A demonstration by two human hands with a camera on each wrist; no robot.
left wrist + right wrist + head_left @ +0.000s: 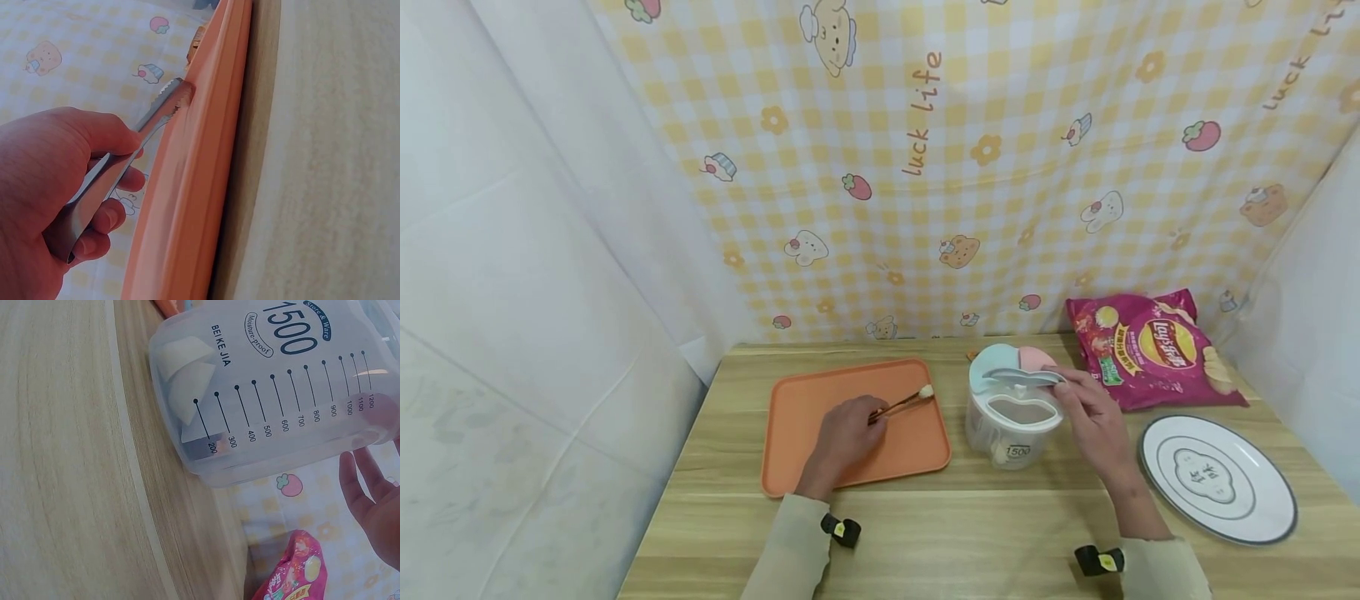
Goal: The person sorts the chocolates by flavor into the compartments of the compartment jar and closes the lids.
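Observation:
My left hand [850,429] grips metal tongs [125,165] over the orange tray [797,442]. At the tongs' tips is a small pale piece [927,391], above the tray's right edge. To the right stands a clear storage container [1000,446] marked 1500, with a blue and pink top. Its grey lid flap [1018,377] is raised, so the front opening shows. My right hand [1093,417] holds the flap by its right end. White chunks [187,372] lie at the container's bottom in the right wrist view.
A purple chip bag [1157,350] lies at the back right, against the patterned curtain [985,192]. In front of it is a white plate [1255,492] with a dark rim. A small orange thing [972,356] shows behind the container. White sheeting [535,292] borders the table's left side.

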